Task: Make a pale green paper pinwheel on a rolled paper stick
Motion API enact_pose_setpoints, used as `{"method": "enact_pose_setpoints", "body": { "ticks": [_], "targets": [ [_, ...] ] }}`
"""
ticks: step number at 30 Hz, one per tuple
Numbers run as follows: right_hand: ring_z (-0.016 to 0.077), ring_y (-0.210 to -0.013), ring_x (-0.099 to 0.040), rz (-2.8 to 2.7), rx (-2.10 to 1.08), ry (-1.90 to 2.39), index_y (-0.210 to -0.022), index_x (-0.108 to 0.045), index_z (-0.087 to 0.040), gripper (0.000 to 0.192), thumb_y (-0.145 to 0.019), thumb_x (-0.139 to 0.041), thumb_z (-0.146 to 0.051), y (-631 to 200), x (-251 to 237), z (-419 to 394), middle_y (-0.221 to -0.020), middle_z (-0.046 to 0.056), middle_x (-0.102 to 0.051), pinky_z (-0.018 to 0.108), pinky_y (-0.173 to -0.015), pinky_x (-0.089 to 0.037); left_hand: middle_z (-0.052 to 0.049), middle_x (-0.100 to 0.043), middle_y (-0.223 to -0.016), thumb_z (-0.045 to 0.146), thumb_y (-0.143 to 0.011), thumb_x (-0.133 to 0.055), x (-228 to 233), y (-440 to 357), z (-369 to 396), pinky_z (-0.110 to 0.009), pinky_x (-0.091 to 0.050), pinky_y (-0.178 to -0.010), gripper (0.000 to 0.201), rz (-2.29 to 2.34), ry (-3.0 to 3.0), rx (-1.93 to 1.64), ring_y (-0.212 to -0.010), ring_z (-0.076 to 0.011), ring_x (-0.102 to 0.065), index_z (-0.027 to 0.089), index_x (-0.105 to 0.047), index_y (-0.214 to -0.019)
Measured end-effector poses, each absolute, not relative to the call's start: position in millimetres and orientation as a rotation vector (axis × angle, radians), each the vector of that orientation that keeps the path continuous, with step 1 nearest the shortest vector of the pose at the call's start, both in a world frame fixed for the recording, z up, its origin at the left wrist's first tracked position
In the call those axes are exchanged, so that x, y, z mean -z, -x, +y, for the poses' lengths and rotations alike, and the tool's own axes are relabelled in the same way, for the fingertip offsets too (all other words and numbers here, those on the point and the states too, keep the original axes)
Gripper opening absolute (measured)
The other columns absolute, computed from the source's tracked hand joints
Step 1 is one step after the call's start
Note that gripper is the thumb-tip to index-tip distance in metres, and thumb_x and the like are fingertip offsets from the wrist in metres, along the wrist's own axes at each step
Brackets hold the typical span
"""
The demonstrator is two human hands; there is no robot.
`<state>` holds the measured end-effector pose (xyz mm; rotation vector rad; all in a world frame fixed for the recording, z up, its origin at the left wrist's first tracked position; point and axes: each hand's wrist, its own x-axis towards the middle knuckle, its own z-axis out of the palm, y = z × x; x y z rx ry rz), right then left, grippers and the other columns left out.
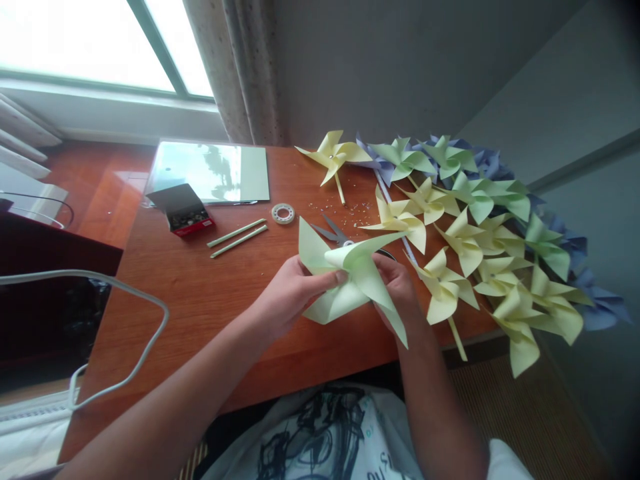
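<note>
A pale green paper pinwheel (pixel 336 302) is held up over the near middle of the table, its blades curled in to the centre. My left hand (pixel 287 290) grips it from the left, thumb pressed near the hub and the other fingers behind the paper. On the right side, my right hand (pixel 400 288) is closed around the pinwheel's edge, partly covered by a blade. Just beyond the pinwheel lie scissors (pixel 334 231) with parted blades, their handles mostly hidden. Two pale green paper sticks (pixel 239 240) rest to the left, close to a roll of tape (pixel 283 213).
Finished yellow (pixel 444 285), green (pixel 450 157) and purple pinwheels (pixel 600 300) crowd the table's right side, some overhanging its edge. An open red box (pixel 193 227) stands before a glossy sheet-like stack (pixel 255 175). Small scraps (pixel 357 212) are scattered by the scissors. A white cable (pixel 163 320) loops at left.
</note>
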<state>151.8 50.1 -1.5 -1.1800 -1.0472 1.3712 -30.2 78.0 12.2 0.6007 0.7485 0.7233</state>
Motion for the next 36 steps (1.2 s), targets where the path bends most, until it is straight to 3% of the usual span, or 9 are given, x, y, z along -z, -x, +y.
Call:
{"method": "enact_pose_setpoints", "body": {
  "ticks": [6,14,19,28,36],
  "targets": [
    [0.025,-0.087,-0.068,-1.043,-1.295,1.117,-0.081,-0.08,-0.028,0.017,-0.073,-0.085,-0.042,-147.0,4.3,52.7,-0.095,0.006,-0.072,0.035,-0.066,-0.058,-0.008,-0.077,-0.086,0.017,-0.067,-0.088,-13.0,29.5,78.8,-0.024,-0.054,-0.07,0.034,0.72,-0.545,-0.73,-0.075,-0.0163,-0.069,0.011,-0.078,-0.098],
    [0.0215,-0.082,-0.066,-1.171,-1.223,1.028,-0.083,-0.081,-0.026,0.013,-0.073,-0.087,-0.032,-149.2,2.5,54.9,-0.087,0.004,-0.07,0.033,-0.067,-0.057,-0.009,-0.078,-0.083,0.02,-0.072,-0.085,-9.9,29.3,78.7,-0.025,-0.054,-0.071,0.032,0.642,-0.541,-0.689,-0.071,-0.0171,-0.071,0.01,-0.078,-0.102],
    [0.0214,-0.079,-0.065,-1.22,-1.141,1.058,-0.079,-0.08,-0.023,0.014,-0.076,-0.083,-0.036,-147.7,8.6,55.1,-0.084,0.005,-0.071,0.033,-0.064,-0.054,-0.009,-0.078,-0.083,0.02,-0.07,-0.086,-12.1,29.4,79.3,-0.025,-0.054,-0.069,0.035,0.643,-0.52,-0.683,-0.074,-0.0183,-0.071,0.01,-0.078,-0.102],
    [0.0211,-0.071,-0.063,-1.212,-1.142,1.031,-0.075,-0.081,-0.028,0.014,-0.071,-0.088,-0.04,-144.3,0.0,54.1,-0.079,0.003,-0.07,0.033,-0.059,-0.051,-0.009,-0.078,-0.089,0.014,-0.07,-0.084,-11.7,30.8,77.9,-0.023,-0.055,-0.067,0.034,0.565,-0.489,-0.677,-0.071,-0.0157,-0.069,0.012,-0.078,-0.103],
    [0.0209,-0.074,-0.066,-1.259,-1.168,0.946,-0.081,-0.082,-0.031,0.007,-0.075,-0.086,-0.031,-148.9,0.6,53.1,-0.081,0.003,-0.072,0.033,-0.062,-0.053,-0.009,-0.078,-0.088,0.012,-0.069,-0.084,-14.4,31.8,78.2,-0.024,-0.056,-0.066,0.034,0.526,-0.493,-0.641,-0.067,-0.0149,-0.068,0.011,-0.079,-0.102]
  ]
}}
